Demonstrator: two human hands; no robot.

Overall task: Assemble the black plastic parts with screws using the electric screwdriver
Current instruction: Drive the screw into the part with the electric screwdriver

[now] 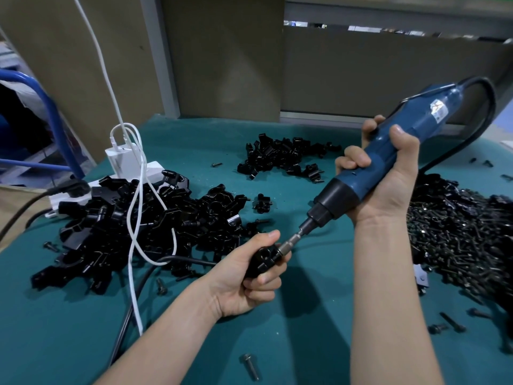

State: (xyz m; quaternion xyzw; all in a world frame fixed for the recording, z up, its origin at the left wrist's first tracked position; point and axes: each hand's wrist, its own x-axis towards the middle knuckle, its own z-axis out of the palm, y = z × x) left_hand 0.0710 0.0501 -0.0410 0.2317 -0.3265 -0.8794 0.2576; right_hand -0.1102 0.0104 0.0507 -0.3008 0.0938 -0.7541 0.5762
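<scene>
My left hand (247, 276) grips a small black plastic part (262, 261) above the green table, fingers curled round it. My right hand (383, 176) grips the blue electric screwdriver (388, 157), which slants down to the left. Its metal bit (290, 241) meets the right side of the held part. A screw at the tip is hidden. A large pile of black plastic parts (133, 226) lies at left, a smaller pile (283, 157) at the back centre. A heap of black screws (466, 240) spreads at right.
A white power strip with a charger (125, 162) and white cables (138, 218) lies over the left pile. A black cord (133, 298) runs along the green table (305, 343). Loose screws (251, 366) are scattered near the front. Cardboard panels stand behind.
</scene>
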